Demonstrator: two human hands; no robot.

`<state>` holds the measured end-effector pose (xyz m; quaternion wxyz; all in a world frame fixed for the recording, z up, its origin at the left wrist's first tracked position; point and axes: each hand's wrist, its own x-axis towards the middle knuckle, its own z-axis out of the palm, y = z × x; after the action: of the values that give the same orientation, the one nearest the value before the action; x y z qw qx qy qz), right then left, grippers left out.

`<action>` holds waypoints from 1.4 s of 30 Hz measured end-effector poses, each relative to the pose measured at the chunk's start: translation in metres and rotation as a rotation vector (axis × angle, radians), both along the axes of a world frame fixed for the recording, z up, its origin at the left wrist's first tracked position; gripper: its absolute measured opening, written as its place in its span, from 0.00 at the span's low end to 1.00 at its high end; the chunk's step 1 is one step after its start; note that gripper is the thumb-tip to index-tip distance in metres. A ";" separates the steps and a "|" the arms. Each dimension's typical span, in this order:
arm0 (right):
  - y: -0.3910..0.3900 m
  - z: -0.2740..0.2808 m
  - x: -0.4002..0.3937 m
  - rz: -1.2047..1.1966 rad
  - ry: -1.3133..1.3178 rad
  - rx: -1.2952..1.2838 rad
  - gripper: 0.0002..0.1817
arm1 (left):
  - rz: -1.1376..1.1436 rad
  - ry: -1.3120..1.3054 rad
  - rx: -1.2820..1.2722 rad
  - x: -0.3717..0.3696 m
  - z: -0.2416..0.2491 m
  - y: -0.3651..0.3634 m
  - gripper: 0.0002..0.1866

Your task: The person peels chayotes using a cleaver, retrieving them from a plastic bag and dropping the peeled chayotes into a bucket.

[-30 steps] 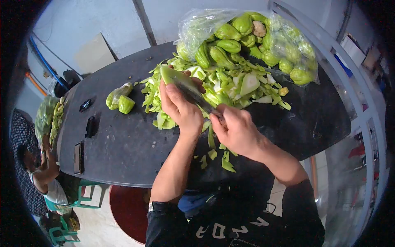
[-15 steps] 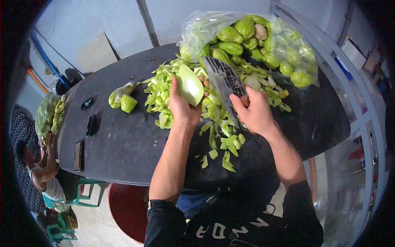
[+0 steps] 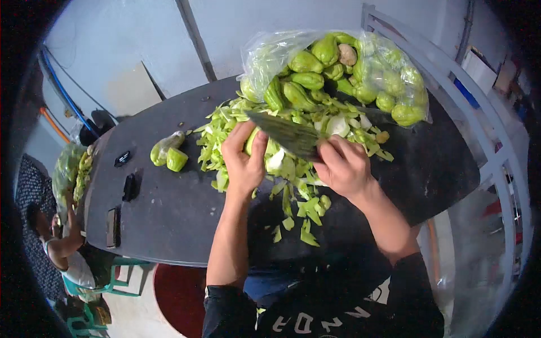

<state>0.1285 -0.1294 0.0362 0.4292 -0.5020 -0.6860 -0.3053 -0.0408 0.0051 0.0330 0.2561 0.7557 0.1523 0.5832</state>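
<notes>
My left hand [image 3: 242,163] is closed around a pale green piece of chayote [image 3: 251,141], which is mostly hidden by the fingers and a blade. In my right hand [image 3: 346,168] is the handle of a broad kitchen knife [image 3: 287,135]. Its dark, wide blade points left, and its tip end lies over the chayote; whether it touches cannot be made out. Under and around both hands spreads a heap of cut chayote slices [image 3: 217,141], with some scattered toward the front of the table.
A clear plastic bag of whole chayotes [image 3: 307,61] lies open behind the heap. Left of it on the dark table [image 3: 169,219] are chayote pieces [image 3: 176,160] and several small black objects [image 3: 129,187]. A metal railing [image 3: 451,84] runs along the right. Another person [image 3: 67,242] sits far left.
The knife has swung from steeply upright to nearly level, its blade coming over the chayote. My left hand has turned, so the chayote's broad cut face no longer shows.
</notes>
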 end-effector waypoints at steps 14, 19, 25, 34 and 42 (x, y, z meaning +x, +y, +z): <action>-0.010 0.019 0.053 -0.015 0.630 0.076 0.09 | 0.638 0.005 -0.278 -0.194 0.010 -0.046 0.33; -0.014 0.030 0.097 0.034 0.822 -0.055 0.13 | 1.163 0.171 -0.054 -0.455 -0.143 -0.067 0.22; -0.005 0.024 0.114 0.040 0.791 -0.140 0.15 | 0.848 -0.243 -1.298 -0.412 -0.241 -0.068 0.20; -0.012 -0.002 0.123 0.063 0.934 -0.176 0.11 | 0.120 0.600 -1.734 -0.379 -0.193 -0.111 0.17; -0.009 -0.003 0.115 0.207 1.061 -0.175 0.09 | 0.041 0.457 -0.603 -0.165 0.027 -0.113 0.15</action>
<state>0.2434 -0.1384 0.0331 0.7007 -0.5508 -0.4440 0.0921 -0.2053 -0.1081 0.0597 0.4147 0.7538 0.3853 0.3336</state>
